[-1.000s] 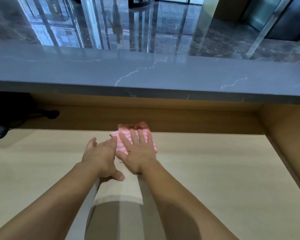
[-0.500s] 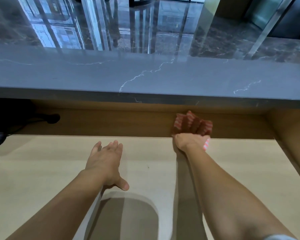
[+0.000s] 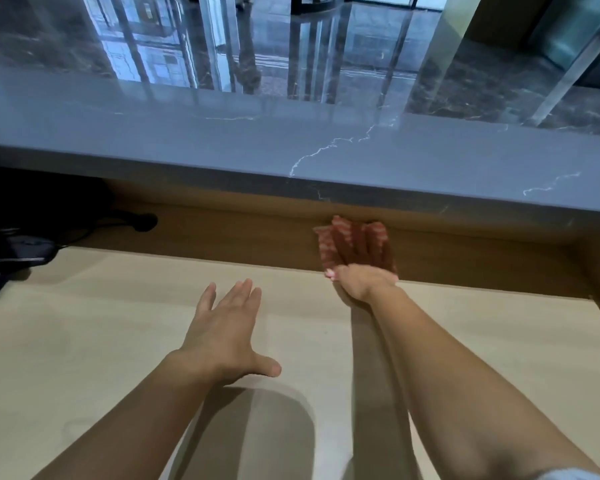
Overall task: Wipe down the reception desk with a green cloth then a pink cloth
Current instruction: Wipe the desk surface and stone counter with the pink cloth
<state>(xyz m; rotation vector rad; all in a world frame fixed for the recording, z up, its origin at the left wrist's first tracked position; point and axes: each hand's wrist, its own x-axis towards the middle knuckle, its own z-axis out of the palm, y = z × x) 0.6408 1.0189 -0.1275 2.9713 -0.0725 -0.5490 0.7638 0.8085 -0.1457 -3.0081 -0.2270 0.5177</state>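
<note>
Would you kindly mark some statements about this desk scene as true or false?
1. The right hand presses the pink striped cloth against the wooden back panel. True.
2. The left hand grips a green cloth. False: it is open and holds nothing.
3. The pink striped cloth lies on the grey marble counter. False: it is below it, against the panel.
4. Dark cables lie at the left end of the desk. True.
</note>
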